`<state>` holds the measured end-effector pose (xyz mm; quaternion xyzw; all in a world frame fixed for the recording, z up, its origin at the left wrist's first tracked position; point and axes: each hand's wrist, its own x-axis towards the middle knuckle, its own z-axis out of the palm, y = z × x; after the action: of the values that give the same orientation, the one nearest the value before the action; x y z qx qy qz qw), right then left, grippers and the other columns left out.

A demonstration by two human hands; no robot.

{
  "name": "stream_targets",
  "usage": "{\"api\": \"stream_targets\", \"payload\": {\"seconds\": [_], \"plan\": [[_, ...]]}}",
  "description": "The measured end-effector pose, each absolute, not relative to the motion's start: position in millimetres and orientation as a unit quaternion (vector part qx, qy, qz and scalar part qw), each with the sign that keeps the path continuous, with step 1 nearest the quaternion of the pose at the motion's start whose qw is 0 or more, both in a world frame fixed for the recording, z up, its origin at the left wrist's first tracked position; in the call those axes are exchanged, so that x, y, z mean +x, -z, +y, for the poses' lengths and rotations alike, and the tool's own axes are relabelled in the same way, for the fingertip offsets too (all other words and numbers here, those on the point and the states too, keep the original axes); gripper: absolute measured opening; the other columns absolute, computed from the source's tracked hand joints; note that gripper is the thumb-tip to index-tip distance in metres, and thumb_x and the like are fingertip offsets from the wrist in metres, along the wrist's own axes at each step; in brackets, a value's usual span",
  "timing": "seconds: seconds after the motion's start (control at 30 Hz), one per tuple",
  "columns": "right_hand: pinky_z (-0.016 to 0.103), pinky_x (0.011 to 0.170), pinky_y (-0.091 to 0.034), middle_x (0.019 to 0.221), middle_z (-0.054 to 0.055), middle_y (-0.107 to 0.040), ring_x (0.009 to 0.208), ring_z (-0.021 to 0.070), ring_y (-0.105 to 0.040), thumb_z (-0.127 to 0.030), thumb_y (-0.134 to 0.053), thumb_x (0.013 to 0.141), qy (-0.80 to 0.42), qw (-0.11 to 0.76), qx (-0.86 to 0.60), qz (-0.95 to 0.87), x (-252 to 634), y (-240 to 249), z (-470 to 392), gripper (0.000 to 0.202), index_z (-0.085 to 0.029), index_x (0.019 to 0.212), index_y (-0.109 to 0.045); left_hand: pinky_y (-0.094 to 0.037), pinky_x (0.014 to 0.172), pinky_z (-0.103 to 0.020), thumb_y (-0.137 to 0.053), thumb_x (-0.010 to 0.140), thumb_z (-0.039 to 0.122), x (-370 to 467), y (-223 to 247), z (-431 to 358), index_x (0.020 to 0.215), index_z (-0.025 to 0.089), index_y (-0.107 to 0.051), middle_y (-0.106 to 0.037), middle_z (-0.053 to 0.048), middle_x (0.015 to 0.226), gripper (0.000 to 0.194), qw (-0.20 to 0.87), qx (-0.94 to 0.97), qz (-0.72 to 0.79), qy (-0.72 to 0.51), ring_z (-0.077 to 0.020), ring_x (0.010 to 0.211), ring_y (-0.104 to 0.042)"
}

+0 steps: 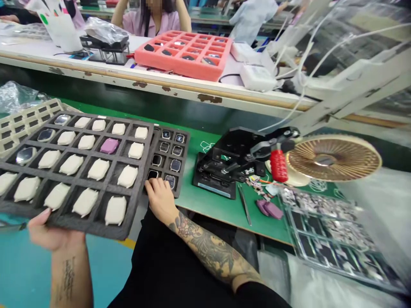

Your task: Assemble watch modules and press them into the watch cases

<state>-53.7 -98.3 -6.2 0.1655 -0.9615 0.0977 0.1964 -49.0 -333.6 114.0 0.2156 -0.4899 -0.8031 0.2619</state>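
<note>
Dark-grey tray (96, 227) in left hand (56, 235), long axis crosswise.

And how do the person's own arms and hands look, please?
The left hand and right hand wear no gloves. The left forearm carries small dark lettering; the right forearm has a dense tattoo, including flowers. The right sleeve is black.

Dark slotted tray (96, 226) held up, mostly white watch-shaped pieces (99, 170), one purple piece (109, 145). Second dark tray (166, 161), square watches (175, 165) inside, lies on bench (218, 207).
</note>
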Motion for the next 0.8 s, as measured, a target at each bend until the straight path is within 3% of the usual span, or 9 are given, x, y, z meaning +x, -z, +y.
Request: {"api": "stream_targets", "payload": {"seconds": [0.13, 0.27, 0.4, 0.47, 0.53, 0.63, 0.7, 0.77, 0.8], "plan": [[0.046, 0.095, -0.048, 0.109, 0.014, -0.069, 0.108, 0.0302, -0.056, -0.015, -0.063, 0.102, -0.146, 0.26, 0.211, -0.931, -27, 15, -91, 0.012, -0.018, 0.106, -0.074, -0.058, 0.123, -0.053, -0.064, 0.069, 0.027, -93, -97, -280, 0.142, 0.028, -0.071, -0.082, 0.001, 0.134, 0.073, 0.251, 0.122, -0.394, 0.876, -0.0348, 0.13, -0.077], [0.055, 0.111, -0.05, 0.126, 0.013, -0.072, 0.125, 0.032, -0.061, -0.017, -0.067, 0.101, -0.249, 0.27, 0.144, -0.919, 17, 9, -62, 0.032, -0.021, 0.133, -0.07, -0.057, 0.123, -0.05, -0.064, 0.073, 0.027, -113, -74, -228, 0.135, 0.025, -0.075, -0.083, -0.003, 0.131, 0.062, 0.156, 0.118, -0.35, 0.916, -0.0333, 0.134, -0.075], [0.057, 0.109, -0.056, 0.13, 0.014, -0.071, 0.129, 0.0331, -0.065, -0.017, -0.067, 0.103, -0.3, 0.319, 0.014, -0.899, 53, 5, -21, 0.042, -0.025, 0.145, -0.064, -0.057, 0.123, -0.049, -0.068, 0.075, 0.027, -102, -57, -190, 0.131, 0.026, -0.078, -0.085, -0.004, 0.128, 0.057, 0.089, 0.158, -0.333, 0.925, -0.0334, 0.137, -0.074], [0.056, 0.108, -0.06, 0.138, 0.017, -0.069, 0.132, 0.0337, -0.067, -0.026, -0.068, 0.106, -0.335, 0.31, -0.029, -0.889, 55, 8, -4, 0.052, -0.025, 0.157, -0.056, -0.057, 0.121, -0.049, -0.072, 0.079, 0.03, -90, -52, -183, 0.128, 0.026, -0.079, -0.085, -0.005, 0.127, 0.05, 0.064, 0.181, -0.34, 0.921, -0.0329, 0.137, -0.074], [0.057, 0.113, -0.061, 0.156, 0.02, -0.061, 0.144, 0.0363, -0.064, -0.044, -0.068, 0.108, -0.37, 0.263, -0.035, -0.89, 49, 13, 6, 0.074, -0.023, 0.172, -0.038, -0.059, 0.118, -0.048, -0.079, 0.085, 0.033, -78, -50, -190, 0.124, 0.025, -0.079, -0.085, -0.006, 0.126, 0.04, 0.027, 0.184, -0.37, 0.91, -0.0316, 0.134, -0.075], [0.064, 0.128, -0.052, 0.179, 0.024, -0.039, 0.164, 0.0431, -0.047, -0.072, -0.066, 0.103, -0.413, 0.202, -0.014, -0.888, 34, 21, 8, 0.108, -0.019, 0.181, -0.014, -0.066, 0.104, -0.048, -0.088, 0.089, 0.041, -63, -46, -229, 0.11, 0.019, -0.078, -0.085, -0.013, 0.116, 0.032, -0.055, 0.157, -0.459, 0.873, -0.0336, 0.117, -0.082], [0.066, 0.133, -0.045, 0.182, 0.023, -0.032, 0.169, 0.0435, -0.04, -0.072, -0.067, 0.102, -0.438, 0.19, -0.021, -0.878, 26, 25, 5, 0.109, -0.02, 0.182, -0.013, -0.068, 0.083, -0.045, -0.088, 0.091, 0.051, -58, -41, -271, 0.103, 0.014, -0.077, -0.084, -0.016, 0.103, 0.04, -0.095, 0.152, -0.545, 0.819, -0.0343, 0.094, -0.084], [0.067, 0.135, -0.043, 0.183, 0.021, -0.034, 0.168, 0.0423, -0.041, -0.063, -0.071, 0.103, -0.456, 0.182, -0.049, -0.87, 24, 28, 0, 0.105, -0.023, 0.182, -0.015, -0.061, 0.061, -0.036, -0.083, 0.094, 0.057, -62, -34, -314, 0.101, 0.012, -0.077, -0.081, -0.015, 0.091, 0.046, -0.026, 0.168, -0.636, 0.753, -0.0281, 0.072, -0.079], [0.067, 0.135, -0.041, 0.183, 0.021, -0.034, 0.168, 0.0421, -0.042, -0.06, -0.074, 0.102, -0.467, 0.177, -0.066, -0.864, 25, 29, -1, 0.105, -0.024, 0.182, -0.015, -0.055, 0.056, -0.031, -0.081, 0.095, 0.057, -69, -30, -333, 0.099, 0.012, -0.076, -0.078, -0.012, 0.087, 0.045, 0.073, 0.175, -0.67, 0.718, -0.0234, 0.066, -0.074]]}}
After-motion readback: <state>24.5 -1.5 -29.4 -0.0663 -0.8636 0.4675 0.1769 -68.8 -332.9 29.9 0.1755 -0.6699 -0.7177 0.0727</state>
